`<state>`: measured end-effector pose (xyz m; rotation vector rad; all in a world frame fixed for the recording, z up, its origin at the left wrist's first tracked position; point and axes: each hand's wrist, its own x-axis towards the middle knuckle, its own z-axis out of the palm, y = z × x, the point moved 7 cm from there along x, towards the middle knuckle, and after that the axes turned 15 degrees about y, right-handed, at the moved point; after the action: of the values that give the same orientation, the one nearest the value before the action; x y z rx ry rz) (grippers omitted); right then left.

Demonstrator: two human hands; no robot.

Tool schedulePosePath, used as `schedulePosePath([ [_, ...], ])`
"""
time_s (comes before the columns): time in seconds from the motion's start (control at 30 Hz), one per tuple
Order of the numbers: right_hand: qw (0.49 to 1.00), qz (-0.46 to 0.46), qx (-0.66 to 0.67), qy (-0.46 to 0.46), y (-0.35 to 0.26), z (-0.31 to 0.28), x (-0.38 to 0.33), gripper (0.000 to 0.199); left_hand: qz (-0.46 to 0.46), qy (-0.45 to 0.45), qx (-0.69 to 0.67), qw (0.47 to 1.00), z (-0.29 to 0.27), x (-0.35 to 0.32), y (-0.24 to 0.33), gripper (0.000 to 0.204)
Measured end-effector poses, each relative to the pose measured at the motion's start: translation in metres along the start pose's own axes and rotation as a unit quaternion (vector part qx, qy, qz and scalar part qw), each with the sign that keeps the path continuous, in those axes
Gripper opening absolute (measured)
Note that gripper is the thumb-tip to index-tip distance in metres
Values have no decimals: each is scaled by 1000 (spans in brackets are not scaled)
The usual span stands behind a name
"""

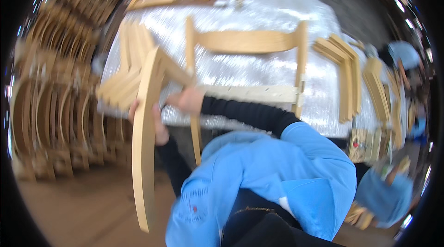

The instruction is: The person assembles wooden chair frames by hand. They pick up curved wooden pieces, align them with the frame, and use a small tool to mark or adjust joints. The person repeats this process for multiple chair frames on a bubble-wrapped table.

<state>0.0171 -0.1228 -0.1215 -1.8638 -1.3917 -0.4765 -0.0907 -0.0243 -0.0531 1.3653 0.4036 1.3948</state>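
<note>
My left hand point(158, 126) is wrapped around a bent wooden chair part point(146, 154), a pale L-shaped piece whose long limb hangs down past the table's near edge. Its short limb slants toward the left post of a wooden chair frame point(247, 42) lying on the table. My right hand point(187, 100) reaches across to that post, just below the short limb. Its fingers are curled, but blur hides what they grip. A pale slotted crossbar point(252, 93) spans the frame near my right forearm.
Plastic film covers the table point(240, 69). Stacked bent pieces point(125, 78) lie at its left, more L-shaped pieces point(346, 78) at its right. Racks of curved wooden parts point(60, 117) stand at far left. A co-worker in blue point(386, 194) is at lower right, another person point(403, 55) beyond.
</note>
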Motion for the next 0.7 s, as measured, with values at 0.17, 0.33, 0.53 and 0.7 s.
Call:
schedulePosePath([
  [0.17,981,-57,50,180,-45,-83,0,17,123,-30,-80,989,65,39,50,34],
  [0.33,949,-28,101,297,-33,-198,-41,21,427,-33,-170,888,114,96,127,27],
  [0.53,675,435,414,428,33,-306,-144,16,425,-152,150,880,219,160,96,37],
  [0.7,764,278,-13,582,-46,-475,-206,38,506,-370,254,737,329,79,59,46],
])
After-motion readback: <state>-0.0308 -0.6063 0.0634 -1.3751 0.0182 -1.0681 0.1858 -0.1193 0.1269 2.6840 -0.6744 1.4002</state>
